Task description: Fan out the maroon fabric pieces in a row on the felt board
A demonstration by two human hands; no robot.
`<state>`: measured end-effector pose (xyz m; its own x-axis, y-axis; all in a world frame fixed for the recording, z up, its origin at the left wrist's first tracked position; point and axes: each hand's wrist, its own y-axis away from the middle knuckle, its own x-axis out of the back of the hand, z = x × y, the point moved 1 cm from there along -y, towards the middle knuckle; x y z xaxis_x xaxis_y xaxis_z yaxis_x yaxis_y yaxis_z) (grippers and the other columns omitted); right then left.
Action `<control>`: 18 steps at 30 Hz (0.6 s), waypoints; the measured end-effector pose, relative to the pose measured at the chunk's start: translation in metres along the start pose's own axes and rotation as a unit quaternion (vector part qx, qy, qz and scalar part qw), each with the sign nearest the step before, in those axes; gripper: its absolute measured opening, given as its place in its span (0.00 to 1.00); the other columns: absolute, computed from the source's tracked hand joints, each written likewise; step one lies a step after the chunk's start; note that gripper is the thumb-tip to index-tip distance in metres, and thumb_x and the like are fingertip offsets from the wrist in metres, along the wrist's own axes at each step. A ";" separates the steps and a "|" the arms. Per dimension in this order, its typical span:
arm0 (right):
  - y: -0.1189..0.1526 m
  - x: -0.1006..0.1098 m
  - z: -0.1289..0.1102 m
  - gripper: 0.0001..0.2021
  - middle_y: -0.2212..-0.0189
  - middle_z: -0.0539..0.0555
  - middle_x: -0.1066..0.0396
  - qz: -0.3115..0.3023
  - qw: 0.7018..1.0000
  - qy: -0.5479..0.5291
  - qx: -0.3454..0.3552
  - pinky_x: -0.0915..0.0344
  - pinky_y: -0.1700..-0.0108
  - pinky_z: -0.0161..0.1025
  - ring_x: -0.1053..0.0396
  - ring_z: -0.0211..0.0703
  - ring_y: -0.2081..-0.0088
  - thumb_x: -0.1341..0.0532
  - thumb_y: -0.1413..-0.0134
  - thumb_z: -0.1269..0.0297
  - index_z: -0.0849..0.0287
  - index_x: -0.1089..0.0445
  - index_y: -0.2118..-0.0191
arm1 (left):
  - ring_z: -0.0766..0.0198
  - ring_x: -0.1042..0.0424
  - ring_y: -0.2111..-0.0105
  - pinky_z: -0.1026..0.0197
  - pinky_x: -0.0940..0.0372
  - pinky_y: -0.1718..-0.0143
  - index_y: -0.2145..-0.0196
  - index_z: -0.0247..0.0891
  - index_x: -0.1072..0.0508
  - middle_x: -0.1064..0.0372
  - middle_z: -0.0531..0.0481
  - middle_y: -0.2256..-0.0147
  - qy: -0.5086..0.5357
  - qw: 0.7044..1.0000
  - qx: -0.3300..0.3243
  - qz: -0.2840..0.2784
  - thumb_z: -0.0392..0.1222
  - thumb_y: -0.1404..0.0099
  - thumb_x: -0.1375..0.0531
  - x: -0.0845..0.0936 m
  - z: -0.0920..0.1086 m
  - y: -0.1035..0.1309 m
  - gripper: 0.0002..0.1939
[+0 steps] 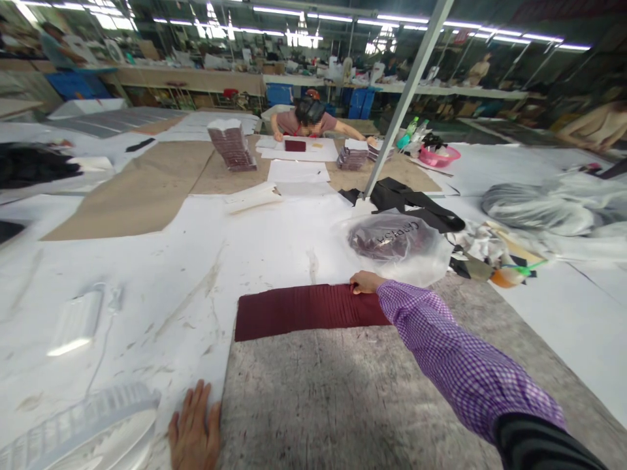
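Note:
A row of dark red fabric pieces (298,310), flat and overlapping like a fan towards the right, lies along the far edge of a grey, stained board (313,398). My right hand (367,282), in a purple checked sleeve, reaches across from the right. Its fingers are curled closed on the upper edge of the red pieces near their right end; the sleeve hides the far right end of the row. Palm down, with fingers stretched out, my left hand (194,424) rests at the board's left edge and holds nothing.
Beyond my right hand sits a clear plastic bag (392,238) with dark red contents, near a metal post (406,98). A white power bank-like box (78,320) and a white fan (93,424) are at left. Across the table, a person (306,121) works beside stacked pieces (232,147).

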<state>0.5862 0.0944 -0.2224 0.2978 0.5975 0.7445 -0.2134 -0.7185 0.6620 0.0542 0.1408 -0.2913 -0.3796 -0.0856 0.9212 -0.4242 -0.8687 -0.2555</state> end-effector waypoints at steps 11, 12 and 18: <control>0.022 -0.019 -0.017 0.15 0.49 0.57 0.34 0.197 0.980 0.008 -0.006 0.35 0.50 0.53 0.35 0.50 0.49 0.40 0.41 0.63 0.60 0.34 0.50 | 0.54 0.48 0.37 0.43 0.55 0.38 0.39 0.37 0.45 0.39 0.37 0.42 0.004 1.000 0.008 -0.003 0.45 0.32 0.57 0.002 0.002 0.000 0.25; 0.025 -0.023 -0.020 0.15 0.47 0.58 0.36 0.221 0.975 0.003 0.004 0.37 0.48 0.54 0.36 0.51 0.47 0.40 0.41 0.64 0.60 0.35 0.49 | 0.54 0.48 0.37 0.43 0.55 0.38 0.39 0.37 0.45 0.39 0.37 0.42 0.001 1.000 0.006 -0.003 0.45 0.32 0.57 0.001 0.002 0.000 0.25; 0.043 -0.066 -0.043 0.20 0.36 0.59 0.48 0.331 0.942 -0.043 0.044 0.52 0.37 0.50 0.52 0.48 0.36 0.52 0.35 0.69 0.60 0.44 0.39 | 0.51 0.47 0.38 0.42 0.54 0.39 0.39 0.35 0.46 0.40 0.35 0.41 -0.014 1.000 -0.011 -0.009 0.44 0.32 0.58 0.001 0.000 0.002 0.26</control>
<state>0.5173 0.0395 -0.2390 0.2021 -0.0198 0.9792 -0.3021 -0.9523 0.0431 0.0532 0.1390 -0.2913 -0.3484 -0.0833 0.9336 -0.4493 -0.8593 -0.2444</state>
